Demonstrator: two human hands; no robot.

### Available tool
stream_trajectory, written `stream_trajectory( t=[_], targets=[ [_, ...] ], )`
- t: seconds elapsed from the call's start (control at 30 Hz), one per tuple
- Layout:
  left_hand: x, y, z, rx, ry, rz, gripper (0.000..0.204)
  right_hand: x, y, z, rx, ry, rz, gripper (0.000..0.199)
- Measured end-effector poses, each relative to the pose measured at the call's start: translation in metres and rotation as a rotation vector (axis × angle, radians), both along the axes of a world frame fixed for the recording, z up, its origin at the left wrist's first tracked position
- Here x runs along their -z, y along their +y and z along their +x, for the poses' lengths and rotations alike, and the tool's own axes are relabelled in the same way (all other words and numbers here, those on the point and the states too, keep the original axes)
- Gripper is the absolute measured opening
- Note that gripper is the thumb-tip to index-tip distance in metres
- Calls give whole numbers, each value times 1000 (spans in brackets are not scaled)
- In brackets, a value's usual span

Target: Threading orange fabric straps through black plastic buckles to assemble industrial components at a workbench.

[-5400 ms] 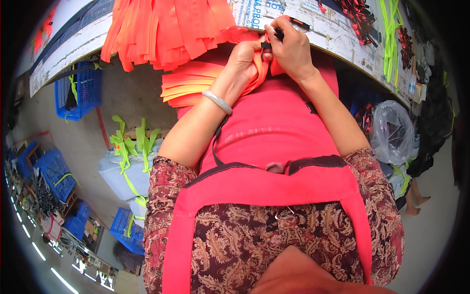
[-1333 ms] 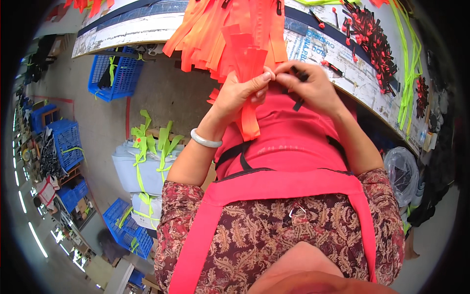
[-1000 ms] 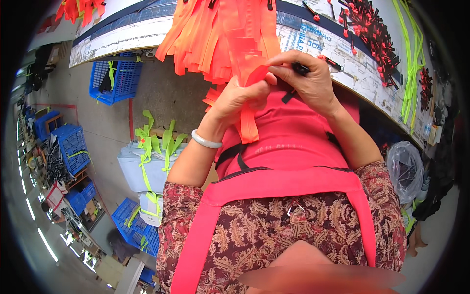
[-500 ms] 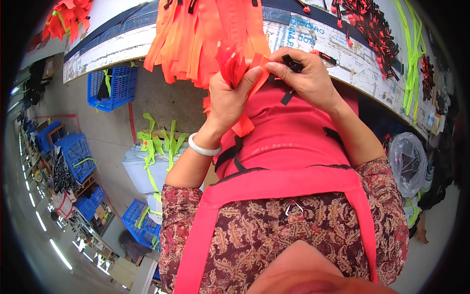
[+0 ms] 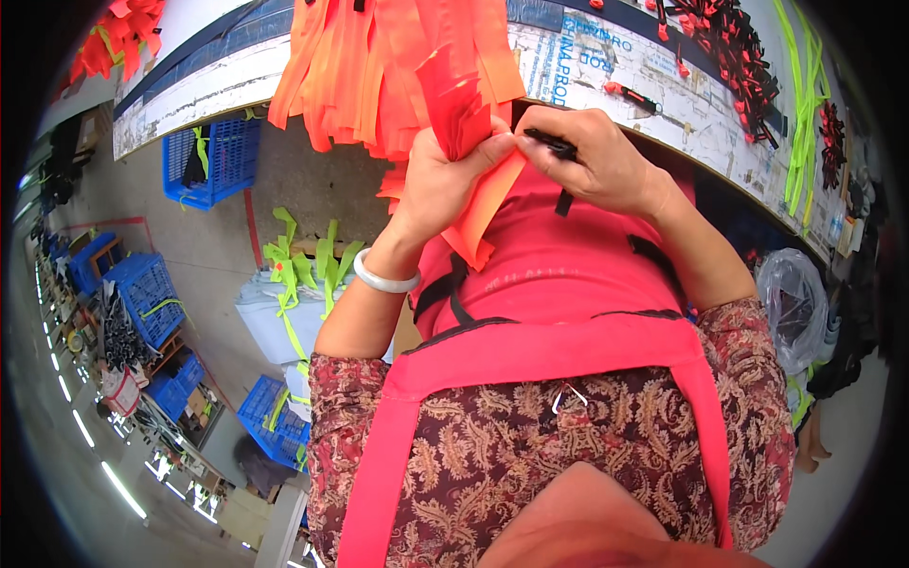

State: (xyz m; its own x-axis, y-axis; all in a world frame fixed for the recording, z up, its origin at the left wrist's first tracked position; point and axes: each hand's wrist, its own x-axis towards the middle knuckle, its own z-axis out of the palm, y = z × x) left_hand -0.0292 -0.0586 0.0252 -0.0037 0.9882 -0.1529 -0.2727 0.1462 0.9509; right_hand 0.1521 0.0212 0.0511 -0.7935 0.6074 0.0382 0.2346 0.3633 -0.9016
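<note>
My left hand (image 5: 443, 185), with a white bangle at its wrist, is closed round a bundle of orange-red fabric strips (image 5: 454, 99). The strips' lower ends (image 5: 483, 222) hang below the fist, over the pink apron (image 5: 554, 284). Close beside it, my right hand (image 5: 597, 161) is closed on a small black strap piece (image 5: 551, 144). Its thumb and finger meet the edge of an orange strip near the left fingertips. A dark strap end (image 5: 563, 204) shows under the right hand. How the black piece meets the strip is hidden by the fingers.
Many orange strips (image 5: 355, 80) hang over the front edge of the worktable (image 5: 204, 99). Further right lie a red and black cutter-like tool (image 5: 632, 97), a pile of black and red pieces (image 5: 729, 66) and yellow-green strips (image 5: 805, 114). Blue crates (image 5: 213, 166) stand at the left.
My right hand has curled further over the black piece, which has turned and sits lower in the fingers. The orange strip between the hands has swung downward.
</note>
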Motion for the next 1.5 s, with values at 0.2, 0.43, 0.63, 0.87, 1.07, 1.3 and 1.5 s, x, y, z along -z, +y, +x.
stream_trajectory(
  t=[0.2,0.43,0.63,0.87,1.07,1.3,1.5],
  targets=[
    [-6,2,3,-8,782,456,16,27,-14,-8,253,106,-610,22],
    [-4,-1,-15,35,-47,-112,9,26,-8,-1,292,210,-849,26],
    [2,-1,2,312,-51,-261,12,15,-6,-6,354,238,-832,26],
    [1,-2,0,305,-204,-295,13,18,1,-2,330,323,-1002,25],
    [5,-2,5,186,-243,-445,18,22,-2,-4,290,342,-973,25],
    [-6,-6,3,287,-219,-426,19,13,4,-4,349,435,-1103,26],
    [-15,-10,-7,204,-191,-310,13,22,18,26,436,163,-989,32]
  ],
)
